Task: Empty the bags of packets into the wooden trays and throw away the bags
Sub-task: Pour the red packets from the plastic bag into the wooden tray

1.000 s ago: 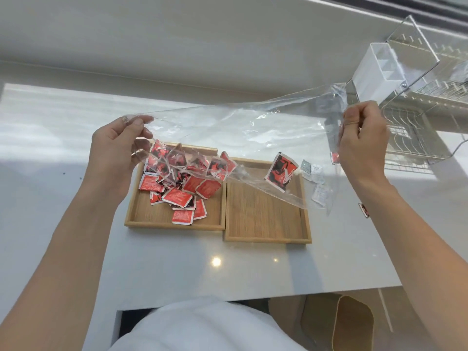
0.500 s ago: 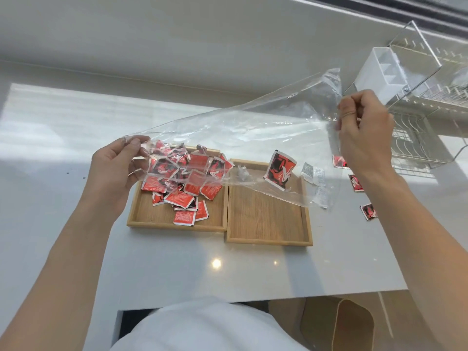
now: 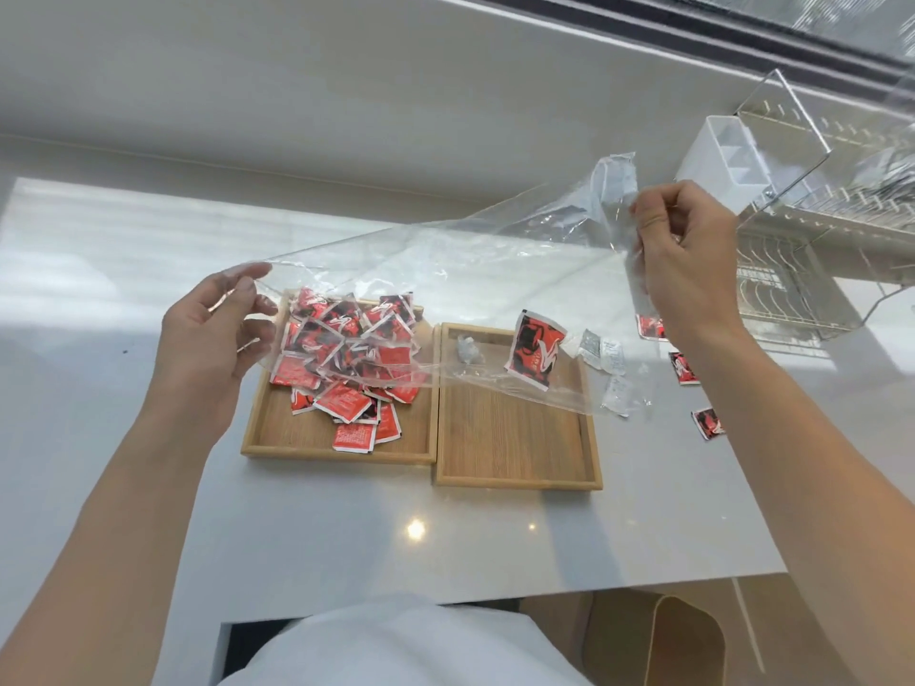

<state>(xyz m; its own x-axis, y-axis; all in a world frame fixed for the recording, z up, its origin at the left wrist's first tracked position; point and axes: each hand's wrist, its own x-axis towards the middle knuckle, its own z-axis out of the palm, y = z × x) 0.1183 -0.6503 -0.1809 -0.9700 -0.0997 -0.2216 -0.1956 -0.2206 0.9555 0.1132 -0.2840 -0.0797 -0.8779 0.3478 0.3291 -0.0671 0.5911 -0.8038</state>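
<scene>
1. A glossy white counter (image 3: 346, 547) held a wire dish rack (image 3: 812, 289) at its right.
2. The clear, crinkled bag (image 3: 470, 274) hung stretched above the wooden trays (image 3: 515, 483), with red packets (image 3: 346, 354) heaped in the left one.
3. The left hand (image 3: 213, 339) pinched its low corner; the right hand (image 3: 688, 259) gripped the raised end.

Packets (image 3: 346, 368) in left tray (image 3: 307, 433), right tray (image 3: 515, 438) touching, bag (image 3: 470, 269) above.

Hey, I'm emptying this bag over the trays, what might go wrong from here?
1. One red packet and some small white packets seem stuck inside the bag; binning it now would likely lose them.
2. Three loose packets already lie on the counter beyond the right tray, so shaking may scatter others there.
</scene>
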